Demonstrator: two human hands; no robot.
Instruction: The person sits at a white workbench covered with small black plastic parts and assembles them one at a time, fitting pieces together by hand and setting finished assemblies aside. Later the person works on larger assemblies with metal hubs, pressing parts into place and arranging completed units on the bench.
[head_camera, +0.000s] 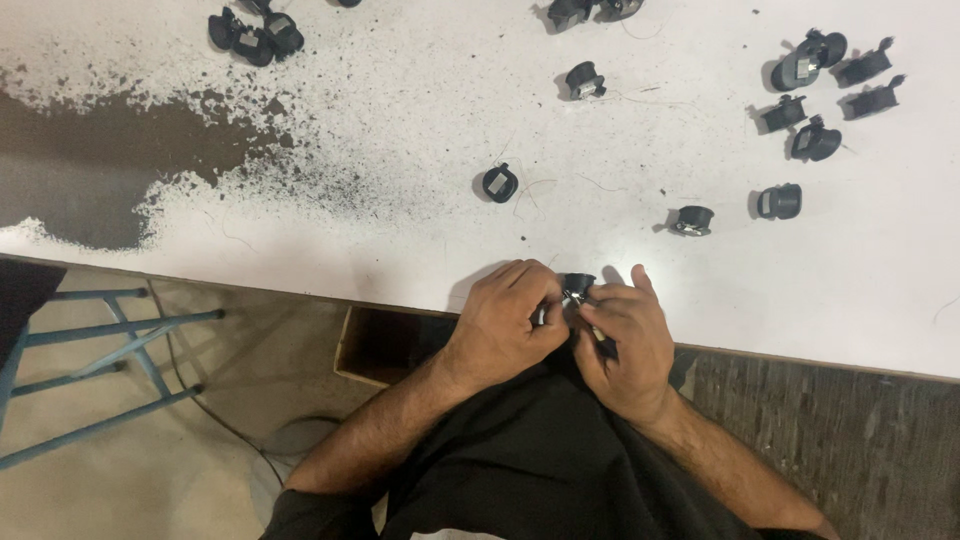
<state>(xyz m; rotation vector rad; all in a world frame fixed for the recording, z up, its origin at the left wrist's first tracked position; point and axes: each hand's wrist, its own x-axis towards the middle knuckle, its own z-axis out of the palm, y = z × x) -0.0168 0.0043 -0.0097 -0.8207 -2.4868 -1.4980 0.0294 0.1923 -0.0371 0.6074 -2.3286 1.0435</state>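
Note:
Both hands meet at the near edge of the white table (400, 150). My left hand (510, 320) and my right hand (625, 340) close together around one small black round part (577, 286) with a bit of shiny metal showing at its lower side. Fingers cover most of that part. The nearest loose black part (499, 183) lies on the table a little beyond my left hand, with thin wire strands beside it.
Several more small black parts lie scattered: a group at the far right (820, 100), one (692, 220) right of centre, one (584, 80) further back, a cluster at the back left (255, 35). A worn dark patch (90, 170) marks the table's left. A blue metal frame (100, 350) and an open box (385, 345) sit below.

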